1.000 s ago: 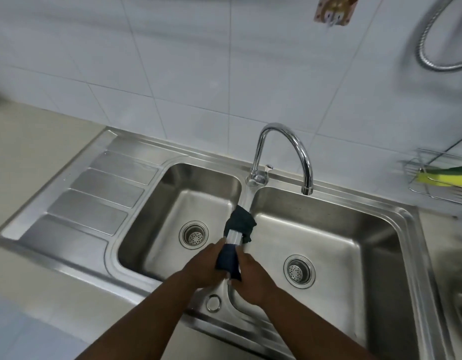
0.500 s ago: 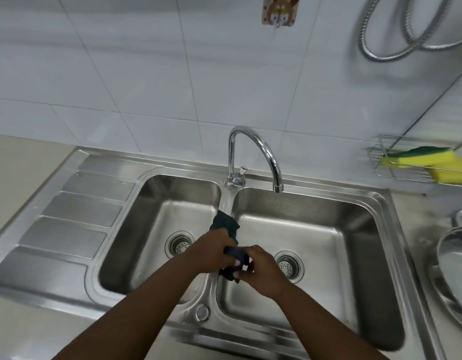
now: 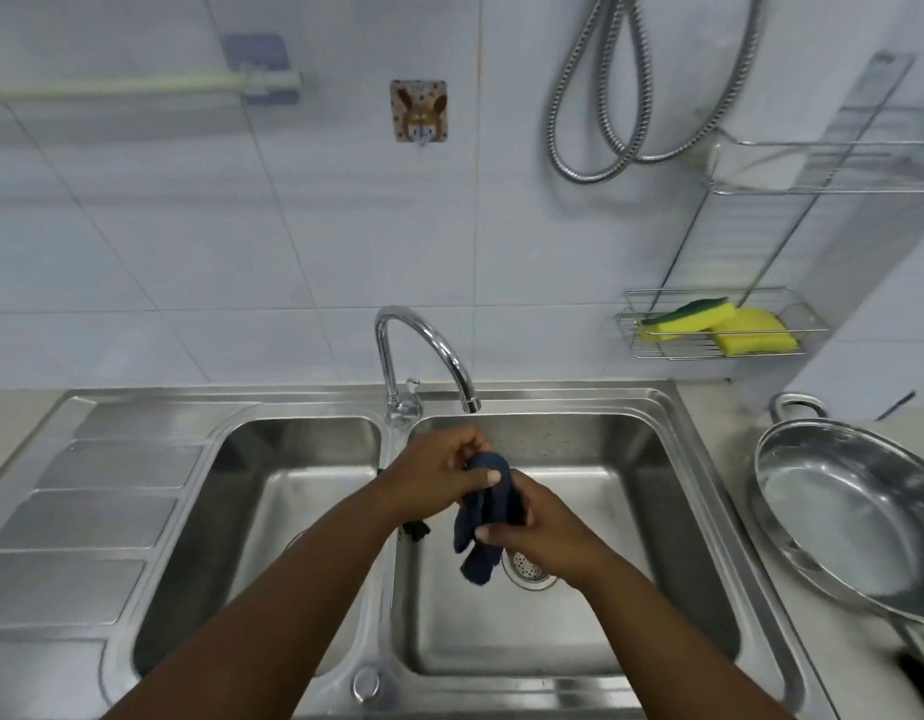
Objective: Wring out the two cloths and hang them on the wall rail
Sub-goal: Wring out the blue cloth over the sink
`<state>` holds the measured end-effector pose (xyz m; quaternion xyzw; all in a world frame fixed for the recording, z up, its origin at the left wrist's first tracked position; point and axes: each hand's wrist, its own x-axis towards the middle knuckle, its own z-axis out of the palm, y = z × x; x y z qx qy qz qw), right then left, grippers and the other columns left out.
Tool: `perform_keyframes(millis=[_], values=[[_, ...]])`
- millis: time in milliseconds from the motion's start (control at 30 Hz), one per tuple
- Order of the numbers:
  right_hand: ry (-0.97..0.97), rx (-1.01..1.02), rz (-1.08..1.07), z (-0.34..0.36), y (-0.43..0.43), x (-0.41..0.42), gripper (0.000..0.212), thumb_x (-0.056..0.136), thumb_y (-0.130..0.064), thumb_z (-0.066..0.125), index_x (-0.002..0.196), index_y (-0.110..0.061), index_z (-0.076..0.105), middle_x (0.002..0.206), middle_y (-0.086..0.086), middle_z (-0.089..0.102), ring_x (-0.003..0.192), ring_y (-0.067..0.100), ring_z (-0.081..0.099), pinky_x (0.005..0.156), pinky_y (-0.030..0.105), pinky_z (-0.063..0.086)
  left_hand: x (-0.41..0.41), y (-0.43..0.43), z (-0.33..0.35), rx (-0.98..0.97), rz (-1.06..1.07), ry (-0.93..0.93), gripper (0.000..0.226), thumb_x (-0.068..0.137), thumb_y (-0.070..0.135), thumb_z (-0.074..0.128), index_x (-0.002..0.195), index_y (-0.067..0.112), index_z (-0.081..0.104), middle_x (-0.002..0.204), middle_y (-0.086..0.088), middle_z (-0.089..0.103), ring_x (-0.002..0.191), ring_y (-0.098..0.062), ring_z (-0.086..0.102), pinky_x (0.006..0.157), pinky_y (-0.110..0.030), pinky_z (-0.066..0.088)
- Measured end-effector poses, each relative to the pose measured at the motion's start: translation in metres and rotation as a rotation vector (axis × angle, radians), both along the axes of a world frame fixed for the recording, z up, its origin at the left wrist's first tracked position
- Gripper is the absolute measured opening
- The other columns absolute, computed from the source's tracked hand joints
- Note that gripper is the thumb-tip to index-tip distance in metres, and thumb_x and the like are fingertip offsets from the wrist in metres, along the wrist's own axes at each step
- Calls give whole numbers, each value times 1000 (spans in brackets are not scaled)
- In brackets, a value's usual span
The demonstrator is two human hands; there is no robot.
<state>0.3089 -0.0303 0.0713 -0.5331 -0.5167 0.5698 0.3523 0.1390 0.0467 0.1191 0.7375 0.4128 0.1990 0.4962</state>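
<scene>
A dark blue cloth (image 3: 485, 517), twisted into a thick rope, is held over the right basin (image 3: 569, 636) of the double steel sink, in front of and below the spout of the curved tap (image 3: 423, 350). The left hand (image 3: 436, 480) is clenched around the cloth's upper end, thumb pressed across the top fold. The right hand (image 3: 545, 532) grips the middle of the same cloth from the right side, fingers curled round it. The loose lower end of the cloth dangles beneath both hands, just above the drain strainer (image 3: 527, 569) of that basin.

A small dark scrap (image 3: 417, 530) pokes out under the left wrist on the divider between the 2 basins; whether it is a second cloth cannot be told. The left basin (image 3: 273, 491) lies left of the tap, and beyond it the ribbed draining board (image 3: 96, 511).

On the tiled wall up and left of the tap runs a pale green rail (image 3: 112, 88) fixed by a bluish bracket. Directly above the tap sticks a cartoon wall hook (image 3: 419, 111). Up and right of the tap hangs a looped metal hose (image 3: 600, 122), and to the tap's right a wire rack (image 3: 657, 350) holds 2 yellow sponges (image 3: 735, 330). A large steel bowl (image 3: 854, 517) sits on the counter well right of the tap.
</scene>
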Motion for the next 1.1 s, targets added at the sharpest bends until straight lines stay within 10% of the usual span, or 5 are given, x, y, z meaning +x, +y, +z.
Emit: perform_keyframes(millis=[267,600,767,933,1100], values=[[51,-80,-168,15,-6,21,32,73,-7,61,101,-22,68,91,11,74,81,29,68,73,44,53,-5,-10,-5,-280,189,-143,17,86,3,67,94,2,52,97,-27,66,81,-35,72,76,-49,61],[173,-110,-293,20,-5,5,30,81,10,54,101,-9,67,91,17,70,82,28,68,73,42,56,8,-33,-37,-209,-152,205,54,76,7,63,124,28,49,95,1,65,85,-12,62,76,-31,54],[221,-140,-334,20,-3,3,29,83,9,55,105,-7,65,100,21,70,88,32,70,73,41,58,13,-44,-45,-501,-199,-194,80,69,-8,76,132,28,43,115,-7,66,101,-20,67,77,-35,58],[231,-179,-298,21,-6,8,23,84,2,69,106,1,63,103,25,69,93,37,71,77,47,60,20,-40,-56,-119,-2,143,34,74,26,81,101,24,61,90,9,68,76,-6,65,64,-25,55],[359,-449,-127,5,-9,34,59,76,-40,78,109,6,59,110,31,65,91,47,68,75,50,59,7,-20,-65,493,-314,533,20,91,23,58,105,9,59,98,-11,69,91,-28,65,79,-37,51]])
